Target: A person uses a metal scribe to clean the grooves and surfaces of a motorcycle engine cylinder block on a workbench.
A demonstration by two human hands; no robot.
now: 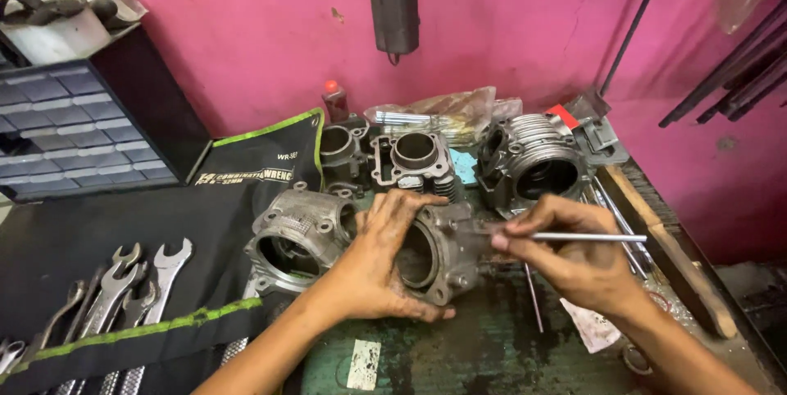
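My left hand (379, 260) grips a grey metal engine cylinder (443, 247) lying on its side at the middle of the bench, its bore facing me. My right hand (574, 256) pinches a thin metal rod (590, 238) like a pen, its tip touching the cylinder's right upper edge. Both hands are smeared with grease. Just left of the held part lies another cylinder block (297, 235).
Two more cylinders (414, 157) and a large finned one (533, 161) stand at the back by the pink wall. A black tool roll with several wrenches (131, 280) covers the left. A drawer cabinet (74, 124) sits far left. A wooden strip (668, 256) lines the right edge.
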